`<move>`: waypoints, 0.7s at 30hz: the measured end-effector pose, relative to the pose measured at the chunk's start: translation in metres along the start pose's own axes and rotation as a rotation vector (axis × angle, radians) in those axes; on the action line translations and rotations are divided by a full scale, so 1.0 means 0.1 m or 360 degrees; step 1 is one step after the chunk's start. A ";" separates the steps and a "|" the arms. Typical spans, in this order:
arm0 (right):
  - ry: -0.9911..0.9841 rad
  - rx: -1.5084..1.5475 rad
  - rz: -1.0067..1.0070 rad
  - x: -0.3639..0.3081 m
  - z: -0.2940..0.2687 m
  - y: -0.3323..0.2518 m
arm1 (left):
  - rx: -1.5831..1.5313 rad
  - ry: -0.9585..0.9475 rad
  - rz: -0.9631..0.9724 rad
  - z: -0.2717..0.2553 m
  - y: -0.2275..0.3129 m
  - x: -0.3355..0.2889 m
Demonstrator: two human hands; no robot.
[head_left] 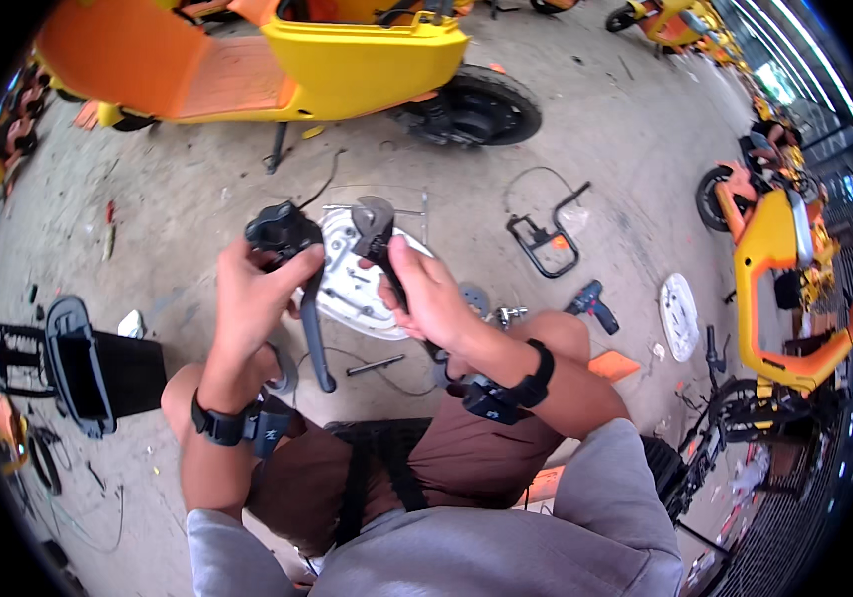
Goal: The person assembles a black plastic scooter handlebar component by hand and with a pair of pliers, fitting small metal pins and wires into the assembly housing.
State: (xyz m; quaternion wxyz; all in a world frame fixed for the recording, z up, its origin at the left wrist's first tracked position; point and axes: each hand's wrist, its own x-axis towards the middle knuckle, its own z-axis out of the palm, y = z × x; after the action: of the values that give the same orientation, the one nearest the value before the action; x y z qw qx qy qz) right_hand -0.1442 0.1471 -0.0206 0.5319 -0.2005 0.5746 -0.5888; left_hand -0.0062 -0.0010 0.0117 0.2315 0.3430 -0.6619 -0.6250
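Note:
Between the thumb and fingers of my left hand [252, 294] is a black brake lever [315, 333], its long blade hanging down and its bulky clamp end [282, 229] on top. A thin cable sticks up from that end. My right hand [426, 294] is closed round the dark handle of an adjustable wrench [375, 219], whose jaw end points up. The wrench is close to the lever's right side, apart from it. Below and behind both hands lies a white oval tray [347, 310] with several small metal parts on it.
A yellow and orange scooter [367, 70] stands ahead. On the floor to the right are a black tubular frame [551, 249], a cordless drill [593, 305] and another white oval tray [680, 316]. A black bin [113, 368] sits at left; a second scooter [769, 269] stands far right.

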 end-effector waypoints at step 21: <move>-0.0125 -0.0624 -0.0650 -0.14 -0.02 0.00 | 0.0037 0.0146 0.0241 0.11 -0.04 -0.04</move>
State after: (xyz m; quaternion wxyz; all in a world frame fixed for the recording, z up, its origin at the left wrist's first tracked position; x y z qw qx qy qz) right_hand -0.1408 0.1605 -0.0157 0.3751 -0.4337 0.6042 -0.5532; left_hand -0.0109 0.0090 0.0067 0.3040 0.3230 -0.6819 -0.5816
